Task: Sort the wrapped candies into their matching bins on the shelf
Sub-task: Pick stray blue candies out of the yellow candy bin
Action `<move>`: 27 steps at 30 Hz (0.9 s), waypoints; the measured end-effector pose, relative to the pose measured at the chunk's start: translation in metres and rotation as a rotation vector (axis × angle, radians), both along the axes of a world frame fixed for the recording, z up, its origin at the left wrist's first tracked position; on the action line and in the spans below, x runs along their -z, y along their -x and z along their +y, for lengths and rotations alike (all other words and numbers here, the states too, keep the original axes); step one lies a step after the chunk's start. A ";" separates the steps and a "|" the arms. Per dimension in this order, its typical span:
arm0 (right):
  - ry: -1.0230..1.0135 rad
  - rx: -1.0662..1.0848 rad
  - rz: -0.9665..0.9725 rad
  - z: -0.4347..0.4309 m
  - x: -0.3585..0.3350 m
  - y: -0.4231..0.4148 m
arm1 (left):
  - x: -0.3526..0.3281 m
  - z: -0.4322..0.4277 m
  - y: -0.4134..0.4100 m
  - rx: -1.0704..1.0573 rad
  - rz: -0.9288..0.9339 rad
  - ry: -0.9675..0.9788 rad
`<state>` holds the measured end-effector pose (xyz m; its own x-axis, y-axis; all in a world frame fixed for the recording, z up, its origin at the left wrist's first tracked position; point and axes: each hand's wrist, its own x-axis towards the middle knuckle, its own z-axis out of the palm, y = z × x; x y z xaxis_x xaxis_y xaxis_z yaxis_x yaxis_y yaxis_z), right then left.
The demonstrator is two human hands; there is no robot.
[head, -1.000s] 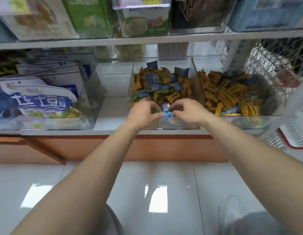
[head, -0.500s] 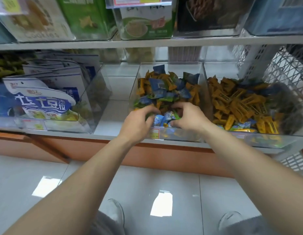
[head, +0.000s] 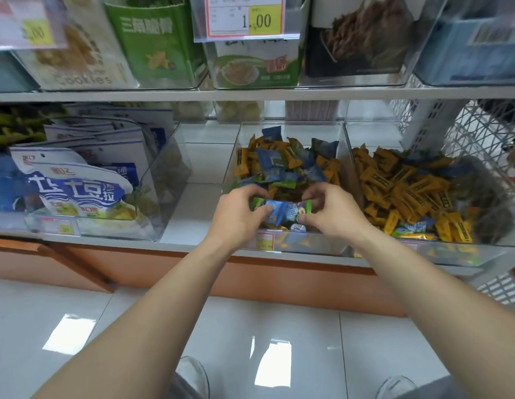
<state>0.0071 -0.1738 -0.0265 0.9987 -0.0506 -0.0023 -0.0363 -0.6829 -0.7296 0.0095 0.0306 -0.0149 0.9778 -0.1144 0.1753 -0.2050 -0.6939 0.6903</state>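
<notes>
Two bare forearms reach from above a glossy tiled floor [head: 112,321], where the toes of two shoes [head: 192,375] show at the lower edge, up to the front of a white store shelf [head: 192,240]. The left hand [head: 236,216] and right hand [head: 334,214] meet over the front rim of a clear middle bin [head: 236,156], their fingers [head: 262,210] closed together on a small cluster of blue-and-green wrapped candies [head: 282,210] held just above the bin's front edge. Behind the hands, that bin holds a mixed heap of blue, green and orange candies [head: 279,165]. Just to its right, a second clear bin [head: 348,145] is filled mostly with orange candies [head: 406,185], with a few blue-and-green ones [head: 414,227] near its front. To the left, well apart, a clear bin holds blue-and-white snack bags [head: 77,185]. On the shelf above stand boxed snacks in clear bins, with a price tag [head: 246,17] reading 1.00.
</notes>
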 end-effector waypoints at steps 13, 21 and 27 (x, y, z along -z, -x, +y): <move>-0.849 0.194 -0.145 -0.007 -0.030 0.025 | -0.024 -0.063 0.013 0.111 0.423 0.949; -0.817 0.038 0.003 -0.024 -0.042 0.032 | -0.023 -0.096 0.016 -0.127 0.261 0.931; -0.722 0.077 -0.162 -0.056 -0.042 0.037 | -0.031 -0.112 0.012 0.063 0.352 0.907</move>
